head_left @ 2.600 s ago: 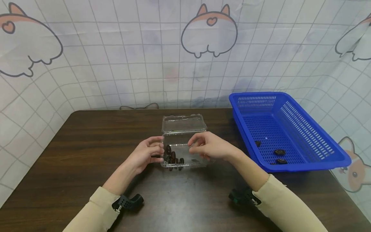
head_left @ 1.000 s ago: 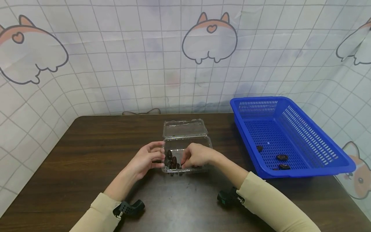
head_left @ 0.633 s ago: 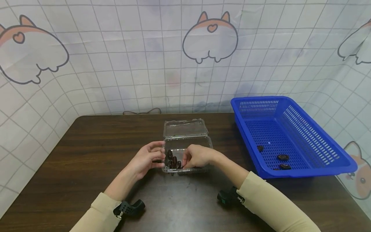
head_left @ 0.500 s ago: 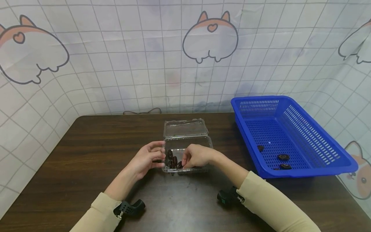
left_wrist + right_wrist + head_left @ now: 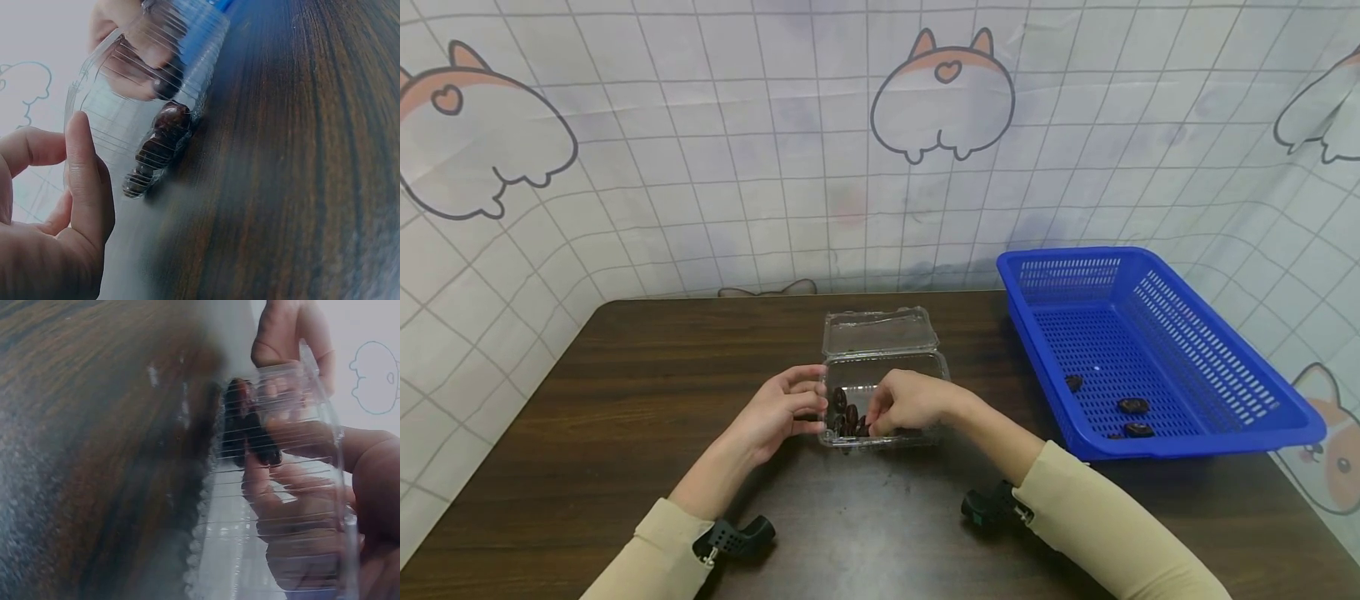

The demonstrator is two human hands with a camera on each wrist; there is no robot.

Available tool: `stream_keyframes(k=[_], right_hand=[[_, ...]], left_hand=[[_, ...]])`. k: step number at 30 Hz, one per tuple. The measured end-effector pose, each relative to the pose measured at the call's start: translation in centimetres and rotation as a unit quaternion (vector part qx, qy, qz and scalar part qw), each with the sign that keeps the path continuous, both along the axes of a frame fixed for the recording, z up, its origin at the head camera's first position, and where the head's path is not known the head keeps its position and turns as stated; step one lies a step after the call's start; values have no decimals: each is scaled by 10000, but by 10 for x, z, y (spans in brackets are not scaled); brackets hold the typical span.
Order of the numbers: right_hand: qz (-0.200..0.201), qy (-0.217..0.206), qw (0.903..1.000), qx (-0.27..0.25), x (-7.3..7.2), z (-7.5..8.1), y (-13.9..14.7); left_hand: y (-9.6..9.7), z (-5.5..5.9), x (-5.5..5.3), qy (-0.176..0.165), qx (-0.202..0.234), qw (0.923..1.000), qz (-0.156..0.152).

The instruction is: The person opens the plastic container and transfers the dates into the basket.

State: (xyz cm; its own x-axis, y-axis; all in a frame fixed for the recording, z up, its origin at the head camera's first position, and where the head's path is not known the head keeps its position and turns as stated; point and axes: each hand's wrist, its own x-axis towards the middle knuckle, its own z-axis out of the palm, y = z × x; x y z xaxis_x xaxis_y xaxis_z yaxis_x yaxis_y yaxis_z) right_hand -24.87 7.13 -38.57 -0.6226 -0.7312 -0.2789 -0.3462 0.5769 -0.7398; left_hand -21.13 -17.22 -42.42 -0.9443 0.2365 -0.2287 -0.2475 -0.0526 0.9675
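A clear plastic clamshell box (image 5: 917,357) stands on the table with its lid (image 5: 880,331) tipped back. Several dark brown dates (image 5: 840,400) stand along the left part of the box, seen through its ribbed wall in the left wrist view. My left hand (image 5: 782,412) steadies the box's left end, with fingers spread and extended against the outside. My right hand (image 5: 913,402) reaches down inside, its thumb and fingers pinching a date (image 5: 265,447) beside the others. The fingertips are low, near the front wall.
To the right of the box, a blue plastic basket (image 5: 1232,446) with slotted sides holds a few dates (image 5: 1133,406) on its bottom. Both sit on a dark wooden table (image 5: 662,367). A wall sheet (image 5: 760,208) with a grid and dog drawings rises behind.
My right hand has come down from above the box into it and left towards the dates, its fingers closing on one. My left hand stays at the box's left end.
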Motion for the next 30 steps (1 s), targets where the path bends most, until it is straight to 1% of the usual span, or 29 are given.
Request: stream_keyframes(k=[8, 13, 17, 23, 30], right_hand=[[-73, 46, 9992, -386, -3, 8, 6], [-342, 73, 9978, -557, -2, 13, 10], [-542, 217, 9966, -584, 0, 17, 12], [-733, 430, 9939, -699, 2, 23, 17], [-1072, 305, 9902, -837, 9, 34, 23]], left_hand=[[0, 1, 1, 6, 27, 10000, 2], [0, 1, 0, -3, 32, 10000, 4], [0, 1, 0, -13, 20, 10000, 8], [1, 0, 0, -1, 22, 10000, 7], [0, 0, 0, 24, 17, 10000, -38]])
